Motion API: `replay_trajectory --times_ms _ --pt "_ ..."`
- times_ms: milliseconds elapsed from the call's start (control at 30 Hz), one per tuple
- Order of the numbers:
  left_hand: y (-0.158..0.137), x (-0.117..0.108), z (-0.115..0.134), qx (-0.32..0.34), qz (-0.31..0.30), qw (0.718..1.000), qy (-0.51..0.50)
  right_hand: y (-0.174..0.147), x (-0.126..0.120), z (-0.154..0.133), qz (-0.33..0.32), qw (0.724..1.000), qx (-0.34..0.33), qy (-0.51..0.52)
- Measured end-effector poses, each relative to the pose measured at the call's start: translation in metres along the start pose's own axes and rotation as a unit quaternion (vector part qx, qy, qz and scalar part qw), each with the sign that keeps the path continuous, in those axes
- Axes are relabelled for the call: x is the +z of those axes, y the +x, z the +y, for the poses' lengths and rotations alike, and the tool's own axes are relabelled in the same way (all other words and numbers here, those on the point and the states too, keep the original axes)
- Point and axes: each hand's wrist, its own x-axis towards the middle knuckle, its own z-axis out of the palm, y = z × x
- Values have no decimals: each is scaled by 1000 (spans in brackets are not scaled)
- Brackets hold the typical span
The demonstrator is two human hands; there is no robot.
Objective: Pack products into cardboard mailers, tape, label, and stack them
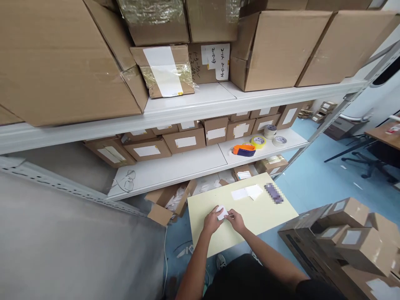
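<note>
Over a pale yellow tabletop (268, 225), my left hand (212, 222) is closed around the left side of a small white box-like piece (222, 211). My right hand (236, 221) pinches at its right edge, with thumb and fingers close together. Whether the piece is a folded box or a stack of paper is too small to tell. Beyond the hands lie white paper pieces (246, 192), one with a torn or folded end. To their right on the tabletop is a dark purple pixelated object (273, 193) whose kind I cannot make out.
A metal shelf (187, 160) ahead carries labelled cardboard boxes (187, 141), an orange tape dispenser (243, 150), tape rolls (270, 130) and glasses (127, 181). An open carton (175, 200) with white scraps sits left of the table. Stacked cartons (359, 241) stand on the right.
</note>
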Motion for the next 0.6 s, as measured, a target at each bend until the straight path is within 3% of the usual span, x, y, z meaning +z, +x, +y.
replay_trajectory --times_ms 233,367,467,600 --pt "-2 -11 -11 27 -54 998 -3 -8 -1 22 -54 998 -2 45" --pt "3 -20 -1 17 -28 997 -67 -10 -8 7 -67 997 14 31" --pt "15 -19 5 -90 40 984 -152 -9 -17 -12 -87 996 32 6" --pt "27 -5 3 -202 145 954 -167 -10 -21 -25 -90 995 49 -20"
